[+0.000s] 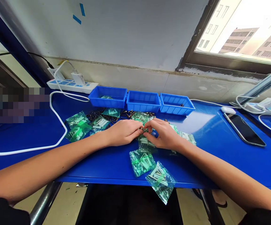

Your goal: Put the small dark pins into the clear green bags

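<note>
Screws (145, 129), apparently, pinched by the left hand (126, 132) and right hand (163, 133), seem mid-gathering, calling next for steady control.

Clear green packets (161, 182) scattered, some overlapping; dark screws (93, 115) heaped alongside.

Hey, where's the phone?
In the head view, the phone lies on the blue table, to the right of the right hand, beside a small white object.
</note>
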Available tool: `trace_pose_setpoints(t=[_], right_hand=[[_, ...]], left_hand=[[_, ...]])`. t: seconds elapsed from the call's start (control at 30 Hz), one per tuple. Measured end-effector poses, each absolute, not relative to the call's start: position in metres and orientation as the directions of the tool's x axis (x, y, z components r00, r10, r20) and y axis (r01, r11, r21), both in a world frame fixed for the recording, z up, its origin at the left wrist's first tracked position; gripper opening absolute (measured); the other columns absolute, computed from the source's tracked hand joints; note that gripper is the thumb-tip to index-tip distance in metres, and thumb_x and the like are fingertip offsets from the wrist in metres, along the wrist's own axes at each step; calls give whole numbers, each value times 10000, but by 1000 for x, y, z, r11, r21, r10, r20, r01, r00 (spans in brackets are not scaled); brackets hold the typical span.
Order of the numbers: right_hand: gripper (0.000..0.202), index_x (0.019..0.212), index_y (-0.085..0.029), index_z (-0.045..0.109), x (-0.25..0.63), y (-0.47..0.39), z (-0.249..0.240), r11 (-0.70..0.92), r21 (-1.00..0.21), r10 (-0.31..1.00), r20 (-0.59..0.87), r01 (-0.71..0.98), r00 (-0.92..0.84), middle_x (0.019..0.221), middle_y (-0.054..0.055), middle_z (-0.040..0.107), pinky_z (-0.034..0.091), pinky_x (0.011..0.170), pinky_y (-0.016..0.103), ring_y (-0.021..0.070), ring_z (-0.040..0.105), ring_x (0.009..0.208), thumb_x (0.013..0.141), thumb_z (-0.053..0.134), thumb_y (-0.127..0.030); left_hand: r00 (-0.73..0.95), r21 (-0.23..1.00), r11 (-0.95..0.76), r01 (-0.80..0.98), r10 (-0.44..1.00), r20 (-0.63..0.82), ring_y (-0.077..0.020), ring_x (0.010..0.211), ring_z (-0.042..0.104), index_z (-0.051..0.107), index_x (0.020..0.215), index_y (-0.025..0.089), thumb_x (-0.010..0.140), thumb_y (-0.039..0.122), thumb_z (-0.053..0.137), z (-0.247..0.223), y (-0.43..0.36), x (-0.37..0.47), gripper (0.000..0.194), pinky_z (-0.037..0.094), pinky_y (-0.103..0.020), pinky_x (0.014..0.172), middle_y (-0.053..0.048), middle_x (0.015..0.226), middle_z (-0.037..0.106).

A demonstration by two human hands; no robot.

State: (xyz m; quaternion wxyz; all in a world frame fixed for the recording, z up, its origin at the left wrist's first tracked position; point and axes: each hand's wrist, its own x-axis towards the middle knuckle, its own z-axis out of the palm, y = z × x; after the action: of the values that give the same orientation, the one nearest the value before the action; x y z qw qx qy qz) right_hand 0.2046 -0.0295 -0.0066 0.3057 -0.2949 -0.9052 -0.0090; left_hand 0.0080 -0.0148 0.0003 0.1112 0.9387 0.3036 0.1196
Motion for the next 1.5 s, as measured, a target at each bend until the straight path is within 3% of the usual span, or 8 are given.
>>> trace_pose_setpoints(t=[0.2,1.5], right_hand=[[74,829,-197,514,204,-28,-7,820,-174,541,546,545,-640,670,8,623,402,579,248,139,564,647,820,471,-137],[86,829,-191,520,204,-29,-6,831,-137,519,539,540,-663,691,25,628,416,587,261,151,567,655,851,449,-148]], left_hand=[[785,278,-789,548,600,155,-160,689,539,487,779,175,933,309,316,1,-16,9,266,371,-262,618,-26,757,590],[788,299,-790,535,594,160,-160,682,535,497,780,175,941,333,286,1,-16,8,309,371,-266,619,-27,750,582]])
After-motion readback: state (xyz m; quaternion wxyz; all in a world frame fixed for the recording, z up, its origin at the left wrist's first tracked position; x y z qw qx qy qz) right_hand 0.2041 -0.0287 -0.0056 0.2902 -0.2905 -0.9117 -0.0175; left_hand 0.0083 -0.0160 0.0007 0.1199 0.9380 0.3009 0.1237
